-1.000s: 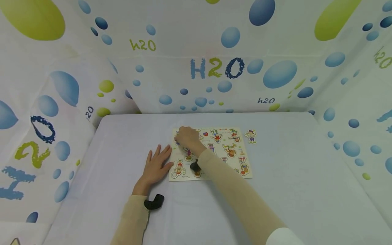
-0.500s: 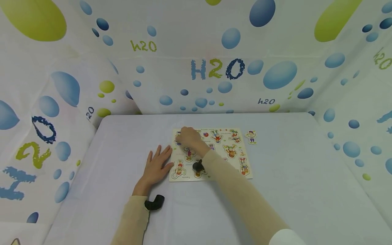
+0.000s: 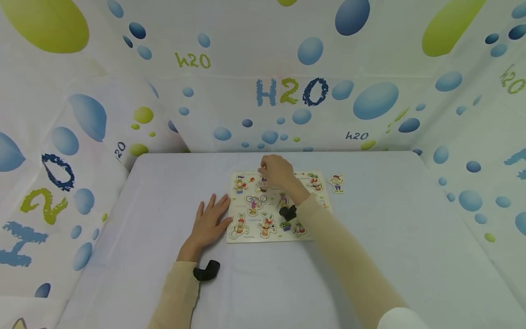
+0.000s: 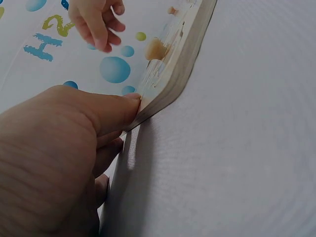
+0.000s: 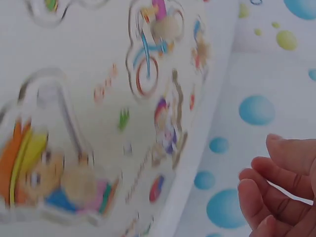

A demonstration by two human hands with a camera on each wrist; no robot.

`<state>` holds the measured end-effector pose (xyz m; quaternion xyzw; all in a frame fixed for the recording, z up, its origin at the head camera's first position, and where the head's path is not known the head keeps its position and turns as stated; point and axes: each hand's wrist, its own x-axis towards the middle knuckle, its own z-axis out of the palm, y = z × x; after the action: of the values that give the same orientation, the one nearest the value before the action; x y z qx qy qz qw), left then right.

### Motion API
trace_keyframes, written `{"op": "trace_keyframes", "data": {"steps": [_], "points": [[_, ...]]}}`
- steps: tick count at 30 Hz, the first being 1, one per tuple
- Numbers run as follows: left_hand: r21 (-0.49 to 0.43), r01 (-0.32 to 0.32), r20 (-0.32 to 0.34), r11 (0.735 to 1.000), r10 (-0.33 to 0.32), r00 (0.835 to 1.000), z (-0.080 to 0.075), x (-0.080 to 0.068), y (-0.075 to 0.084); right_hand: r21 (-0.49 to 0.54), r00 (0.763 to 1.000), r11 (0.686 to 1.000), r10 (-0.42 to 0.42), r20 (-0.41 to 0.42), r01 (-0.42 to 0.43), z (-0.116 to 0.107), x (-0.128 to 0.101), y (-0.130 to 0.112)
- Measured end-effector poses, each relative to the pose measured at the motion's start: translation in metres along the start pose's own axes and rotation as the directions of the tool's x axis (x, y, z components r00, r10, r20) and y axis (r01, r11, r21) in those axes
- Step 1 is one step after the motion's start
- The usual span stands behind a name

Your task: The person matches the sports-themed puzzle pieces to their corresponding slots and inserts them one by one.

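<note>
A wooden puzzle board [image 3: 242, 238] with several cartoon sports figures lies mid-table. My left hand [image 3: 209, 224] rests flat on the cloth with fingers spread, its thumb touching the board's edge; in the left wrist view the thumb [image 4: 116, 111] presses at the board's rounded corner. Over the far row hovers my right hand [image 3: 279, 172], fingers loosely curled. In the right wrist view nothing shows between these fingers [image 5: 254, 202]. Just below them in the head view is a purple-and-white figure piece [image 3: 262, 184]. Left of it, the figure with a racket [image 3: 240, 184] lies in the board.
A loose figure piece in a cap [image 3: 337, 183] lies on the white cloth right of the board. The white-covered table [image 3: 370, 256] meets a curtain [image 3: 230, 100] printed with blue and green drops at its back and sides.
My right hand has lifted off the board's far left figure and moved right over the neighbouring one, uncovering the racket figure. The left hand has stayed in place.
</note>
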<state>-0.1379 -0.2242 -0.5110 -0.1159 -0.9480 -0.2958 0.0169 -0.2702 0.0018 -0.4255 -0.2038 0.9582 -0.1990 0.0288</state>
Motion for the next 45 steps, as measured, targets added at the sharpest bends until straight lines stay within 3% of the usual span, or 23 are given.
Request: {"op": "trace_keyframes", "data": {"steps": [6, 18, 24, 34, 39, 45], "points": [[0.01, -0.005, 0.001, 1.0, 0.005, 1.0, 0.0, 0.002, 0.0, 0.013, 0.995, 0.999, 0.047, -0.089, -0.046, -0.026, -0.013, 0.032], [0.011, 0.001, -0.015, 1.0, 0.0, 1.0, 0.002, 0.0, -0.001, 0.032, 0.971, 0.984, 0.178, -0.162, -0.176, -0.053, -0.041, 0.097], [-0.001, 0.012, -0.004, 1.0, -0.012, 1.0, 0.003, 0.001, -0.002, 0.026, 0.952, 0.963, 0.27, -0.148, -0.269, -0.058, -0.055, 0.126], [0.0, 0.018, 0.004, 1.0, -0.018, 1.0, 0.002, 0.001, -0.003, 0.002, 0.933, 0.938, 0.346, -0.093, -0.348, -0.05, -0.072, 0.166], [0.001, 0.019, 0.006, 1.0, -0.019, 1.0, 0.001, 0.001, -0.002, 0.021, 0.935, 0.936, 0.353, -0.033, -0.352, -0.046, -0.078, 0.174], [-0.004, 0.016, 0.004, 1.0, -0.016, 1.0, 0.0, 0.001, 0.0, 0.048, 0.959, 0.957, 0.284, 0.014, -0.285, -0.041, -0.081, 0.182]]}}
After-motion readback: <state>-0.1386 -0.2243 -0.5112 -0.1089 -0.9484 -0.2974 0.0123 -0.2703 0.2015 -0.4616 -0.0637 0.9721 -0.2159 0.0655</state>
